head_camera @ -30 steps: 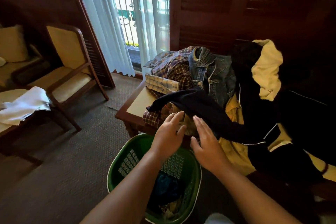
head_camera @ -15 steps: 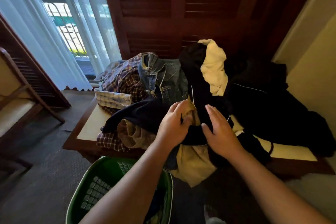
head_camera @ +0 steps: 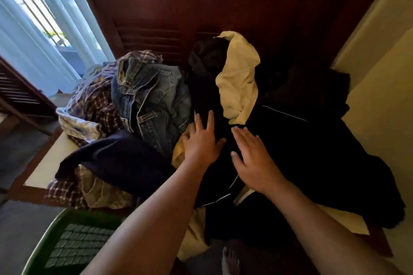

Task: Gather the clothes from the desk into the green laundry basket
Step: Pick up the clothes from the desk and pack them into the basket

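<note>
Both hands have left the yellow cloth and slid up the pile: left hand (head_camera: 202, 143) and right hand (head_camera: 252, 156) lie flat, fingers spread, on the black garment (head_camera: 312, 140) at centre frame on the counter (head_camera: 48, 163), gripping nothing; the ribbed green basket (head_camera: 67, 243) sits lower left.

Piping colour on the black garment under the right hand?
White, thin piping on the black garment; head view.

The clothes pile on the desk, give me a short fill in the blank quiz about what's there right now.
1. The denim jacket lies on the ____ side of the pile.
2. Both hands, left hand and right hand, rest flat on a ____ garment.
3. The laundry basket by the desk is ____ in colour.

Missing words: left; black; green
</note>
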`<action>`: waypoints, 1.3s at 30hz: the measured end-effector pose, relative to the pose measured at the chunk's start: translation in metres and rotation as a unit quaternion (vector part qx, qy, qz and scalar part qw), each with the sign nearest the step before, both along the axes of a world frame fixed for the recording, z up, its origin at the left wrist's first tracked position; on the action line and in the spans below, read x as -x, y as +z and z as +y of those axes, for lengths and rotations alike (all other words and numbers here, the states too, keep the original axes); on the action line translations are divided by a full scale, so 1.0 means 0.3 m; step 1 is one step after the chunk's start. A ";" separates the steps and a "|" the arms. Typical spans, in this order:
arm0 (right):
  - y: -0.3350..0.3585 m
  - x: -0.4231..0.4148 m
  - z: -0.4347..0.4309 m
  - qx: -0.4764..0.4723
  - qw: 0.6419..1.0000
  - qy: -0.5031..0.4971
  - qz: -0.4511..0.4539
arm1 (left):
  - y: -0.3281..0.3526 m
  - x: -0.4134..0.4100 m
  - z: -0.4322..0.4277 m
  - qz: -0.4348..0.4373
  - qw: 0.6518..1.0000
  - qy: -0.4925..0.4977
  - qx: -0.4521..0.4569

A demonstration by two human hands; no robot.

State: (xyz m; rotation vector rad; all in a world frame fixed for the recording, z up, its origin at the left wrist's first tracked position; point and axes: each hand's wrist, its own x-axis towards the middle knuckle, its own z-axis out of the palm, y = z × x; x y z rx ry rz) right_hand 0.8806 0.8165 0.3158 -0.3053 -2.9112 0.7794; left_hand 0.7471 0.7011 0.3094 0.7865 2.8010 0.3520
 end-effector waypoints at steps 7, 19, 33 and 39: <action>-0.029 0.166 0.158 -0.013 0.997 0.075 0.034 | -0.010 0.070 0.020 0.041 0.998 0.026 -0.047; 0.034 0.474 0.141 0.182 0.970 0.161 -0.024 | 0.277 -0.116 -0.127 0.209 0.880 0.101 -0.414; 0.062 0.472 0.355 0.095 0.995 0.022 0.038 | 0.010 0.054 0.101 -0.106 0.992 -0.038 -0.064; -0.018 0.631 0.476 -0.110 0.991 0.019 -0.071 | -0.015 0.109 0.132 -0.053 0.991 -0.085 0.088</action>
